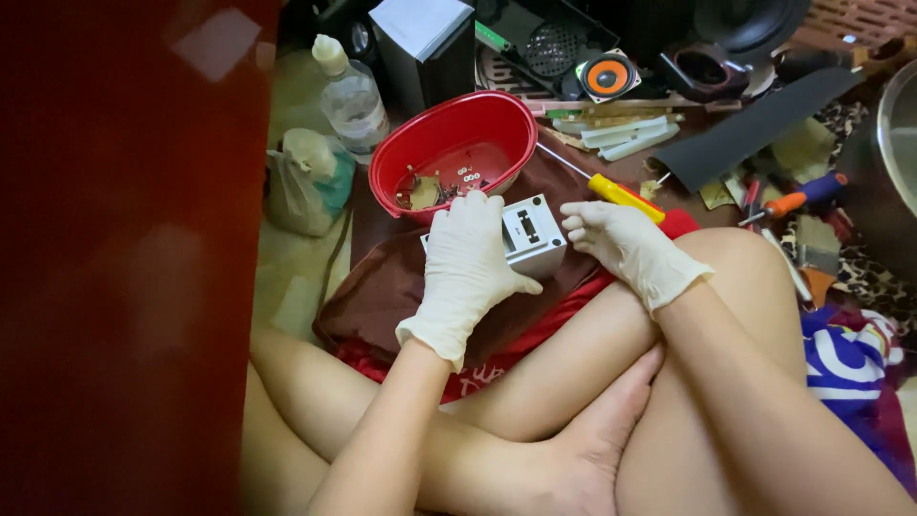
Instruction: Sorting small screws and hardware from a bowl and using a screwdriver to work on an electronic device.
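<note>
Both your hands are gloved in white here and they're meeting on a small grey box (531,234) that sits on a dark brown cloth (382,287) over your lap. Your left hand (468,263) lies flat across the box's left side, fingers spread over the top, so it's pressing or steadying rather than pinching. Your right hand (621,239) comes in from the other side with the fingers curled, tips touching the box's right edge; can't tell if it's actually got a grip on it or only rests there. The box shows a pale face with a dark rectangular slot in it, turned up toward you.

Just behind the box is a red oval bowl (454,134) with a few small loose parts in the bottom. A yellow-handled screwdriver (621,196) lies just beyond your right hand, shaft pointing toward the bowl. Further right there's an orange-and-blue-handled tool (802,196) in a pile of scraps, and a long black strip (755,129) lying at an angle. At the back you've got a small round speaker with an orange cone (607,75), and off to the left a clear plastic bottle (351,100) next to a crumpled plastic bag (306,182). A red cloth (554,320) pokes out from under the brown one, over your crossed legs.
</note>
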